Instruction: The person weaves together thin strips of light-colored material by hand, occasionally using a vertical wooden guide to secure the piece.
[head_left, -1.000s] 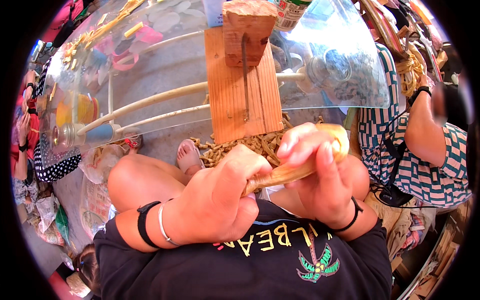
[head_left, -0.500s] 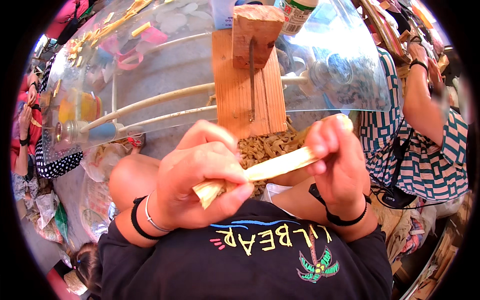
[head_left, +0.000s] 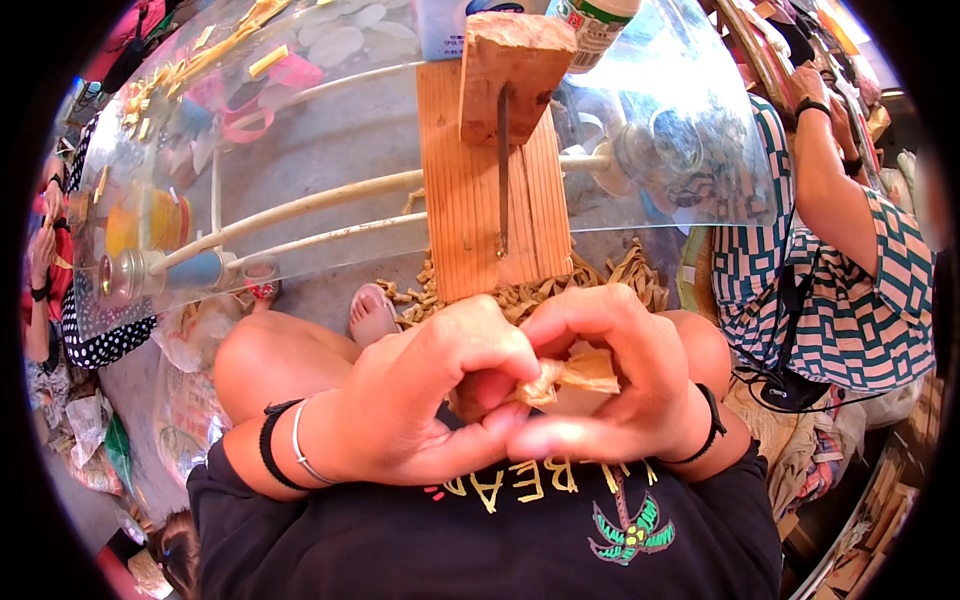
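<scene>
A flat, pale yellow strip (head_left: 590, 372) is bunched into a twist or knot between my two hands, in front of my chest. My left hand (head_left: 435, 385) pinches the bunched part between its thumb and curled fingers. My right hand (head_left: 640, 365) curls around the strip's loose end, its fingers bent and its thumb reaching across to the left fingertips. Both hands touch each other; part of the strip is hidden behind the fingers. Just beyond them lies a pile of similar folded yellow pieces (head_left: 640, 277), partly covered by my hands and a board.
Ahead, a wooden board (head_left: 445, 190) carries a wood block (head_left: 515, 75) with a thin metal blade (head_left: 503, 180). A transparent table top (head_left: 330, 140) supports a bottle (head_left: 600, 30). Someone in patterned clothing (head_left: 830, 300) sits at right; another person's hands (head_left: 42, 250) show at left.
The strip was stretched between my separated hands; now it is bunched up with the hands together. My right hand has moved left and down. My head view has shifted slightly, uncovering my foot.
</scene>
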